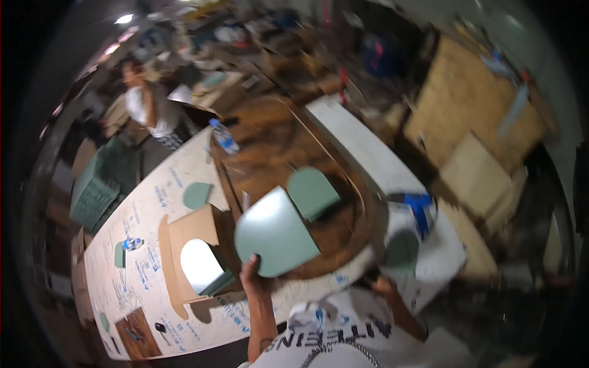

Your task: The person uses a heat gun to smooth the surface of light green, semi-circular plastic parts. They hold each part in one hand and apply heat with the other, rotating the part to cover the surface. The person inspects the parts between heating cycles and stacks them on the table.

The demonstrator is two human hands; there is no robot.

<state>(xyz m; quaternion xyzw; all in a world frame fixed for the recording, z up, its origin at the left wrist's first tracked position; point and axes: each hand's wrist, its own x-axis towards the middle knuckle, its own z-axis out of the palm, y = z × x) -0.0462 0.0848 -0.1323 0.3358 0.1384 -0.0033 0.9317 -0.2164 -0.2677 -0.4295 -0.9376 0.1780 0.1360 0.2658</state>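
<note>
My left hand [253, 277] is closed on the near edge of a pale green panel [276, 230] with one rounded end, its thumb on top. The panel is held tilted above the table, its surface catching the light. Just beyond it, a small stack of similar green panels [313, 191] lies on a dark brown wooden board [257, 129]. My right hand [383, 287] is low by the table's near edge, smeared by motion. Something dark shows at its fingertips, but I cannot make out whether it is held. An opened cardboard box [196, 227] with rounded panels [201, 267] lies to the left.
A water bottle [224, 137] lies on the brown board, another bottle [132, 244] farther left. A blue tool [419, 211] rests on the right. A long white board [362, 144] stretches behind. Green panels are stacked [101, 184] far left, near another person [150, 110].
</note>
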